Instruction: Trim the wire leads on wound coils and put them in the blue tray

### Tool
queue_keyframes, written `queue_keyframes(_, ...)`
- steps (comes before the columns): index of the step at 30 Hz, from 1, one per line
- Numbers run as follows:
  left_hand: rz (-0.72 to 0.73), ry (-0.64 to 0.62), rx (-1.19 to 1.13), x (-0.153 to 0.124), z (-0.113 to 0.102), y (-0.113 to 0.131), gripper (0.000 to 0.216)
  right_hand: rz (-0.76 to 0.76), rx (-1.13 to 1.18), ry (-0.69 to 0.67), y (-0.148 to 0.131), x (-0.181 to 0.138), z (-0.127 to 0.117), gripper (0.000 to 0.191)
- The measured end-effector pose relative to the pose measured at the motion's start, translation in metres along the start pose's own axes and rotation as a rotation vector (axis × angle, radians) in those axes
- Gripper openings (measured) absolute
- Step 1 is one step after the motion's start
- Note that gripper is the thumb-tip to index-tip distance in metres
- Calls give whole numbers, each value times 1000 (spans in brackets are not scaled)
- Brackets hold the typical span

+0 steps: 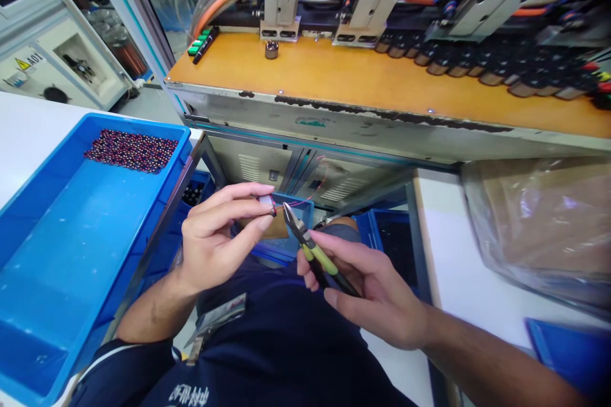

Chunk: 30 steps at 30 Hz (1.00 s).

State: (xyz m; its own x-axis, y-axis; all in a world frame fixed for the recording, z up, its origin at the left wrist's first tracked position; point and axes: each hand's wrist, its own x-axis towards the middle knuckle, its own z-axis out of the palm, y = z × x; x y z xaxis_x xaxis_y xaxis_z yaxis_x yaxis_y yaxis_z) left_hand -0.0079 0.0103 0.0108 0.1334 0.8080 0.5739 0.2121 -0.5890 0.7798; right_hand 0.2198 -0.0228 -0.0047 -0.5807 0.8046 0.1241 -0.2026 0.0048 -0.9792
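My left hand (217,235) pinches a small coil part (267,203) between thumb and fingers, and thin red wire (305,200) trails off it to the right. My right hand (372,292) is closed round a pair of yellow-and-black handled side cutters (315,251). Their jaws point up-left and sit right beside the part, at the wire. Both hands hover above my lap, in front of the machine.
A large blue tray (57,248) on the left holds several small dark coils (131,149) at its far end. An orange-topped machine bench (382,79) carries a row of wound coils (487,70). Smaller blue bins (382,229) stand below. A plastic-wrapped bundle (539,222) lies at the right.
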Motion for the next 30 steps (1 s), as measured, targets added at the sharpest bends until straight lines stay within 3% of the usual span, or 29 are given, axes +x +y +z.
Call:
queue_keyframes(8,2,5,27,0,0,0,27,-43,-18,-13,0,0,1,76)
queue_keyframes(12,3,-5,24,0,1,0,27,-52,-41,12,4,-2,3,72)
queue_keyframes(20,91,-33,24,-1,-2,-6,28,94,1,88,-1,-6,1,58)
queue_keyframes(25,132,1,-134,-4,-3,-10,53,103,-57,33,-8,-12,-5,63)
queue_keyframes(30,140,17,-175,-7,2,-12,58,71,-69,-24,-17,-15,-3,74)
